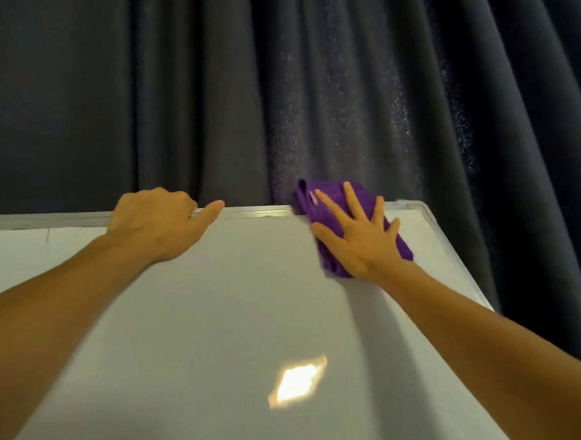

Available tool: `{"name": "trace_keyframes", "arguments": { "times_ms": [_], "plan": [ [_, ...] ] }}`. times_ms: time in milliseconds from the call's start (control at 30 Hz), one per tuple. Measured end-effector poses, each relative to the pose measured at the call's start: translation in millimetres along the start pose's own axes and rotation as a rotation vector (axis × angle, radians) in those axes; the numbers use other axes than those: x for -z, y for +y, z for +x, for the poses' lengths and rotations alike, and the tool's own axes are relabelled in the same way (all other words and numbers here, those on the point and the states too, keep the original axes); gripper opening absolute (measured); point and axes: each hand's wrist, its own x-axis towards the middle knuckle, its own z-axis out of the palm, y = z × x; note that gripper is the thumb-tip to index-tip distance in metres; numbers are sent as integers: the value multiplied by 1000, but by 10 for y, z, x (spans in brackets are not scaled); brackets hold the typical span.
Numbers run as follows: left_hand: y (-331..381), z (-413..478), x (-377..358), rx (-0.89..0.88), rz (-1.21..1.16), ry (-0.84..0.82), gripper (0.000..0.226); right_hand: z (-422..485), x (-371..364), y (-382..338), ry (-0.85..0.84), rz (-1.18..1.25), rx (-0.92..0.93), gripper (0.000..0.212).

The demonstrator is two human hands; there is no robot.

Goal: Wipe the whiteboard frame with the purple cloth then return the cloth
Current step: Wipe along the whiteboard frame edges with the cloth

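Curtain point(206, 89): dark folds hang beyond our fingertips; dust specks float above the cloth
Whiteboard point(219, 309): tilts away under both forearms; a light glare sits well short of our fingers
Frame point(258, 212): top rail runs between our two hands; we judge steady pressure along it towards the corner past the right fingertips wipes best
Left hand point(156, 221): fingers curled over the rail, gripping it to brace the board
Right hand point(354, 236): fingers splayed flat, pressing, not pinching
Purple cloth point(332, 197): bunched beneath the right fingers, its far end lapping the rail
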Motion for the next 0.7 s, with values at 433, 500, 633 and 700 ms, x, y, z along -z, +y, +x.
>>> {"name": "trace_keyframes", "arguments": {
  "times_ms": [433, 500, 633, 700],
  "plan": [
    [-56, 29, -46, -2, 5, 8, 88, -280, -28, -78, -29, -21, 48, 58],
    [-61, 36, -32, 8, 8, 7, 88, -437, -129, -302, 17, 18, 106, 58],
    [-69, 16, 2, 29, 14, -31, 83, -704, -354, -744, 51, 63, 384, 55],
    [-79, 11, 14, 4, 17, -29, 83, -506, -262, -490, 57, 37, 338, 54]
  ]
}}
